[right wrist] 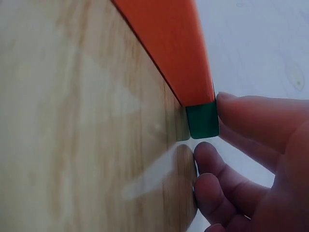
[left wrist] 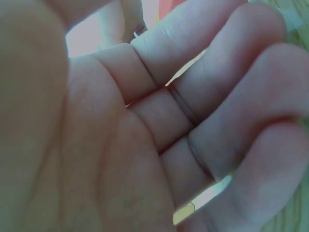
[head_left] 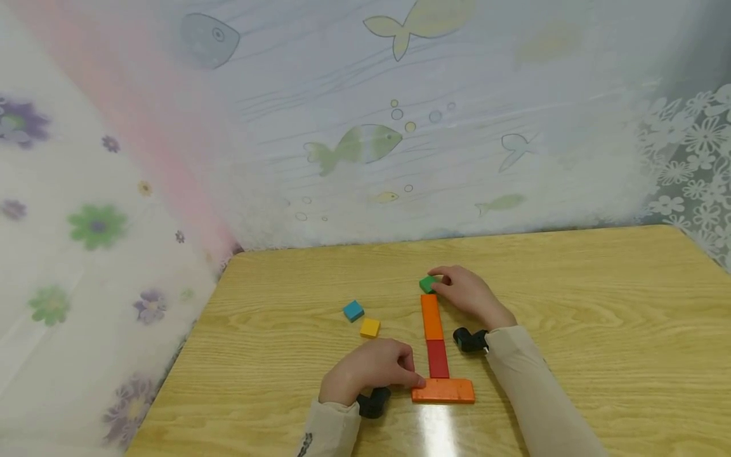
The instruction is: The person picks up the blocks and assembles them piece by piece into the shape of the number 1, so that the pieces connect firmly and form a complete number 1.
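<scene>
The right hand (head_left: 471, 293) had its thumb and fingertips drawn in around a green block (head_left: 427, 284), leaving little gap, with the thumb against it and part of the block covered in the head view. That block stood at the far end of a long orange block (head_left: 432, 317), turned slightly out of line with it, and in the right wrist view the two seemed to meet. The left hand (head_left: 374, 365), fingers bent, had a tip on the left end of a crosswise orange block (head_left: 448, 391); whether it pinched that block or only pressed it could not be told, since the palm and fingers filled the left wrist view. Between the two orange pieces lay a red block (head_left: 438, 359), touching both. Beyond the left hand, well apart from the row, were a yellow block (head_left: 370, 328) and, near it, a blue block (head_left: 353, 311). A black wrist device (head_left: 470, 339) sat by the right cuff, near the row's right side but apart from it. All the blocks rested on a wooden table (head_left: 599, 298), with a glare patch on the near side and a fish-patterned curtain (head_left: 354, 76) behind its far edge.
</scene>
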Demonstrator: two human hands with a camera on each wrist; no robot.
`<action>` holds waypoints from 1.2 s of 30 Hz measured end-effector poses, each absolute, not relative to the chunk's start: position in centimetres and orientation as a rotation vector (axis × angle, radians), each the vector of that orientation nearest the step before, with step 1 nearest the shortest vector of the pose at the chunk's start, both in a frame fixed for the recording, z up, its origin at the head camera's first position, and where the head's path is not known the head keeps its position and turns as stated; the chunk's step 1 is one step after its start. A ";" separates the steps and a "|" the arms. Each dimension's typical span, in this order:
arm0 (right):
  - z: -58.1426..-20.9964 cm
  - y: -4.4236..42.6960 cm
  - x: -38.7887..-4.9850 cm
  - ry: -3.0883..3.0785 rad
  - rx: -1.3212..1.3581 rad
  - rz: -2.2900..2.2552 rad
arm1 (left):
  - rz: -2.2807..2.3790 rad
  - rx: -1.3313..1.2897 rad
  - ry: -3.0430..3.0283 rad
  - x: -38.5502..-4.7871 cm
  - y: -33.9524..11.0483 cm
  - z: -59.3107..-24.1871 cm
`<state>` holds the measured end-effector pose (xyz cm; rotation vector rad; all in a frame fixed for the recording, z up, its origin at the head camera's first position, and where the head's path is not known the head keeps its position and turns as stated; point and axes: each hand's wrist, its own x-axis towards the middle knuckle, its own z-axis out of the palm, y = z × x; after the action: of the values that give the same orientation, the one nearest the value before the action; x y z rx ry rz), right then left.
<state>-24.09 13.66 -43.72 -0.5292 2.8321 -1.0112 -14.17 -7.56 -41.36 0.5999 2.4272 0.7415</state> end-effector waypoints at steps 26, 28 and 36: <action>-43.7 13.7 -24.2 2.839 -0.556 -1.001 | 0.740 0.612 2.444 -14.2 -7.5 -41.2; -43.7 13.7 -24.3 2.843 -0.562 -1.006 | 0.741 0.609 2.446 -14.2 -7.5 -41.2; -43.9 13.9 -24.3 2.832 -0.561 -1.009 | 0.748 0.607 2.444 -14.1 -7.5 -41.4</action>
<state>-24.25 13.90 -43.94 -0.5605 2.8321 -1.0089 -14.11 -7.48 -41.45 0.6073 2.4440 0.7485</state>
